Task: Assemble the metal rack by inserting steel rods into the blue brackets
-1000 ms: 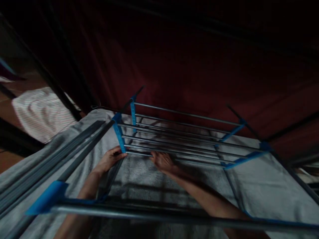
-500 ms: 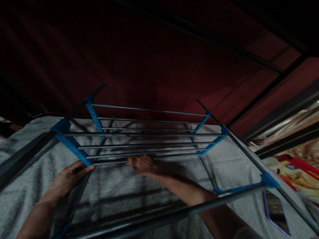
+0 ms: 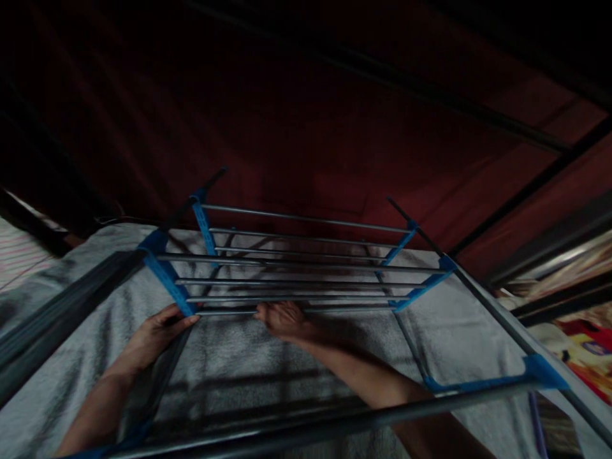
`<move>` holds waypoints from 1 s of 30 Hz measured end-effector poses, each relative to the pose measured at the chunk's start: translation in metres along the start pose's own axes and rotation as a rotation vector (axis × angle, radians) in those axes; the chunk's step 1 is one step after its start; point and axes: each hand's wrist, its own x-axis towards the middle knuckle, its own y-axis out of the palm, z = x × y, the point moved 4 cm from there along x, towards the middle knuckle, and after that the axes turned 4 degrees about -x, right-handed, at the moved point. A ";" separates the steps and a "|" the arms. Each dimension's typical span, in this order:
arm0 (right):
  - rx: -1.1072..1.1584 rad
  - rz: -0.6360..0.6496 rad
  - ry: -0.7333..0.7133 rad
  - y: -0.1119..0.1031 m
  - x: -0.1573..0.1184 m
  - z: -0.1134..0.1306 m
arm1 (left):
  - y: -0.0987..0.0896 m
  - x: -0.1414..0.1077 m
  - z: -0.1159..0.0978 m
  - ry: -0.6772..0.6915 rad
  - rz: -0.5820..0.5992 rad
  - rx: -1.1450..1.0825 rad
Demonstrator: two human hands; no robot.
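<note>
A rack of grey metal tubes (image 3: 306, 262) and blue plastic brackets (image 3: 167, 280) lies in front of me. My left hand (image 3: 162, 328) pinches the lower end of the left bracket, where the lowest tube meets it. Around that lowest tube (image 3: 354, 310), left of its middle, the fingers of my right hand (image 3: 285, 320) are closed. My right forearm passes beneath a thick near tube (image 3: 363, 413). On the right, another blue bracket (image 3: 478, 385) joins the near tube to a long side pole (image 3: 497, 319).
Grey fleecy cloth (image 3: 248, 357) lies under the rack. Behind it hangs a dark red curtain (image 3: 306, 140), with dark frame bars crossing it. A flat dark object with a purple edge (image 3: 554, 427) lies at lower right, near a colourful printed package (image 3: 593, 350).
My view has turned slightly left, so the rack and both hands appear farther right. Each hand keeps its hold at the same place on the rack.
</note>
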 end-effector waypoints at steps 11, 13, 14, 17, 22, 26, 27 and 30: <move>-0.042 -0.017 -0.010 -0.003 -0.002 0.005 | 0.001 -0.002 0.006 0.056 0.145 -0.156; -0.039 -0.004 -0.007 -0.006 -0.003 0.005 | 0.000 -0.005 0.004 0.052 0.161 -0.180; -0.030 0.004 -0.010 -0.007 -0.004 0.005 | -0.001 -0.006 0.003 0.047 0.169 -0.192; 0.008 0.000 -0.018 -0.013 -0.011 0.001 | -0.005 -0.008 0.007 0.001 0.139 -0.247; 0.043 -0.068 -0.011 -0.022 -0.041 -0.016 | -0.016 -0.015 0.020 -0.091 -0.139 -0.661; 0.129 -0.095 0.014 -0.034 -0.084 -0.031 | -0.023 -0.036 0.021 -0.149 -0.410 -0.976; 0.176 -0.093 0.009 -0.037 -0.097 -0.033 | -0.025 -0.043 0.020 -0.149 -0.453 -0.983; 0.342 -0.108 0.023 -0.044 -0.136 -0.037 | -0.031 -0.061 0.018 -0.139 -0.516 -0.944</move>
